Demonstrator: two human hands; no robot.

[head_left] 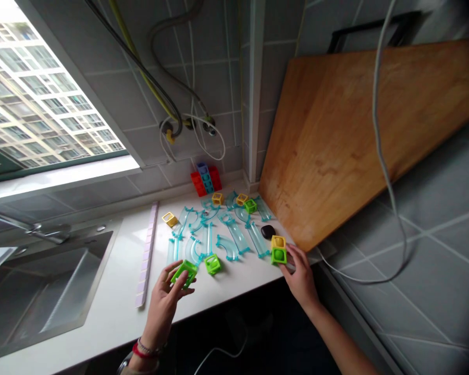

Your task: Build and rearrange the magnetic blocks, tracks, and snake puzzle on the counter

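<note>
My left hand [168, 289] grips a green cube block [185, 273] between thumb and fingers, just over the counter's front edge. A second green cube block [213, 264] lies on the counter to its right. At the right, my right hand [299, 273] has its fingers on a two-cube stack [279, 250], yellow on top and green below. Clear teal track pieces [236, 235], some straight and some curved, lie spread between the hands. Behind them are yellow cube blocks [218, 198] and another green cube block [250, 205].
Red and blue blocks [206, 179] stand against the back wall. A black rounded object [268, 232] lies near the leaning wooden board [359, 135]. A pale strip [146, 255] lies left of the tracks, beside the sink [78, 307]. A white cable [379, 135] hangs at the right.
</note>
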